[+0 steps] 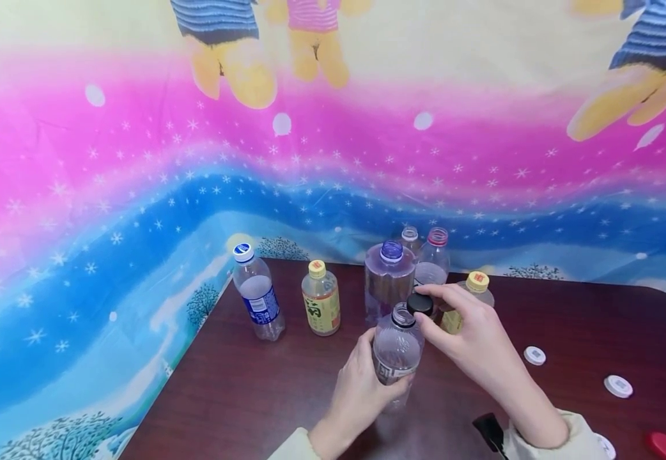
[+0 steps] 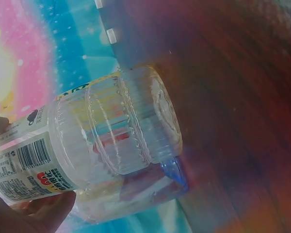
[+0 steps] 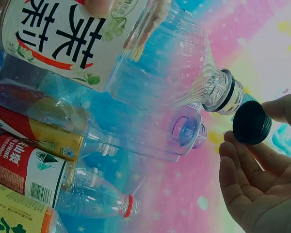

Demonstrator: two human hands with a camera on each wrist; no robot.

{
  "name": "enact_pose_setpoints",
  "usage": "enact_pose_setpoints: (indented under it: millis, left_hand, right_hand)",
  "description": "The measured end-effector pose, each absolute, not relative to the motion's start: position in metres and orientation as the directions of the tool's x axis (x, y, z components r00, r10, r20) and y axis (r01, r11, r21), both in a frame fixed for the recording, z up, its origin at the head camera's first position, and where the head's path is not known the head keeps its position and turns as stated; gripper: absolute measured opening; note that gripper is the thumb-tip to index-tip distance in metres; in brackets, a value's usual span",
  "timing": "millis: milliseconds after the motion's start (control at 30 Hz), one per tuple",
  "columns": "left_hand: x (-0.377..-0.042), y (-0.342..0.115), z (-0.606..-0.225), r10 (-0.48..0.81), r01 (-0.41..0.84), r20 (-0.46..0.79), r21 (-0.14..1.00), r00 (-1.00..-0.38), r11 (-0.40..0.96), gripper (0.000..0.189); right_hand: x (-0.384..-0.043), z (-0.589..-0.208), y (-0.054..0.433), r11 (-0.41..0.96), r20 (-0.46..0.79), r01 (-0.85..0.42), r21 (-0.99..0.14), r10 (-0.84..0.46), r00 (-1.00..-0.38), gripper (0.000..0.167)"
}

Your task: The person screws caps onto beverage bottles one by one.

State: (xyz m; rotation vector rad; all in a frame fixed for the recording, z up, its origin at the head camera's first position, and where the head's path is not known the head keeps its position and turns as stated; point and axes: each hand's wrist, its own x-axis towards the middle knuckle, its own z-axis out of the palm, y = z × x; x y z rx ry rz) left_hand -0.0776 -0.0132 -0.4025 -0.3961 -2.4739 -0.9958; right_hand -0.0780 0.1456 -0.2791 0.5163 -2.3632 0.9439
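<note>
My left hand grips a clear plastic bottle round its labelled middle, tilted a little over the table. The bottle's mouth is uncovered, with a black ring round its neck. Between thumb and fingers, my right hand pinches a black bottle cap right beside that mouth. The right wrist view shows the cap side-on to the opening, and the white label with large dark characters. In the left wrist view the bottle's ribbed base shows, with my left fingers below its label.
Behind stand a large bottle with a purple neck, a red-necked bottle, and yellow-capped bottles. A blue-labelled bottle stands left. White caps, a red cap and a black object lie right.
</note>
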Motion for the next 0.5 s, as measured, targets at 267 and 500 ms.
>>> enact_pose_setpoints:
  millis: [267,500]
  left_hand:
    - [-0.077,-0.015,-0.403,0.096,0.391,0.460,0.606,-0.883,0.693,0.080]
    - [-0.078,-0.015,-0.403,0.104,0.376,0.432,0.612,-0.896,0.696,0.079]
  right_hand:
    - [-0.080,-0.279,0.141,0.668,0.546,-0.512,-0.540,-0.186,-0.817,0.032]
    - [-0.083,-0.280,0.135,0.663,0.498,-0.497,-0.560,-0.210,-0.842,0.033]
